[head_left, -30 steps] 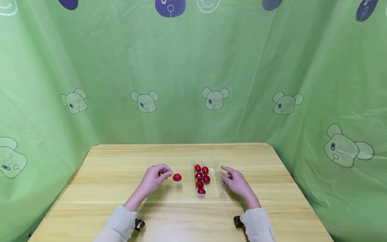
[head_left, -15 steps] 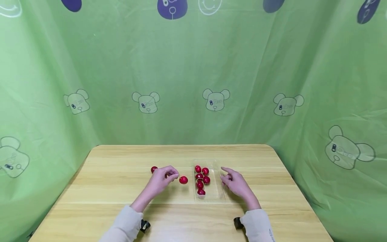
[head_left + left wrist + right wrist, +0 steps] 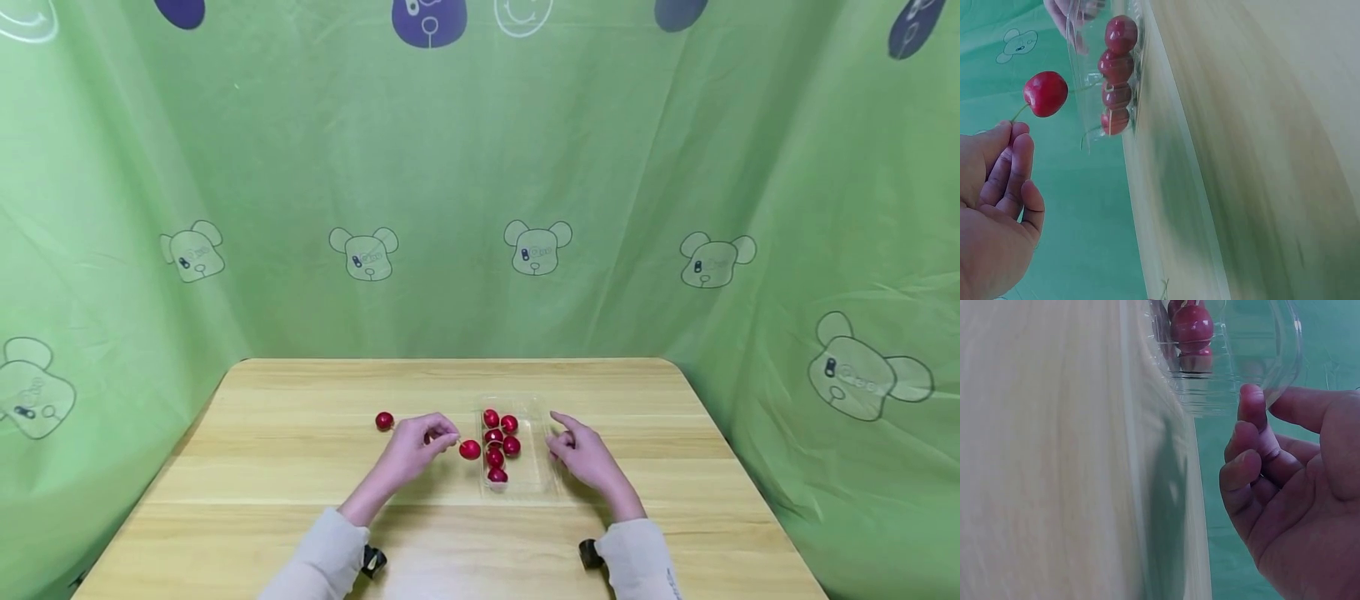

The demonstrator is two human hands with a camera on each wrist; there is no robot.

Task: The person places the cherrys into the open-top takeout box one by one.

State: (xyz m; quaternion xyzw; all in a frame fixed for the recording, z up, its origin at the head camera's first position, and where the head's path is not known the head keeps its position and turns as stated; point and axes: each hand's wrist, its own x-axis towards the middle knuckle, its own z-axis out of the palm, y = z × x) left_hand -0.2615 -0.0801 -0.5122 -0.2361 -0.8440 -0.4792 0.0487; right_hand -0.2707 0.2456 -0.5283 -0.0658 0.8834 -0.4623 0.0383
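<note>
By its thin stem, a red cherry [image 3: 470, 450] hangs from the thumb and fingertips of my left hand [image 3: 412, 448], just left of a clear plastic box [image 3: 536, 471]. The left wrist view shows the pinched stem and the round cherry [image 3: 1046, 94] beyond the fingertips. Several cherries [image 3: 512, 447] lie along the left side of the box. My right hand [image 3: 588, 457] is at the box's right side; in the right wrist view, the box's rim [image 3: 1297, 353] runs between its thumb and curled fingers.
Another cherry [image 3: 384, 421] lies on the wooden table [image 3: 300, 467], left of and behind my left hand. Green curtains [image 3: 435, 325] with printed bear heads stand around the table's back and sides.
My left hand has moved right, carrying the cherry by its stem close to the box. The loose cherry on the table has come into view behind it. My right hand stays in place.
</note>
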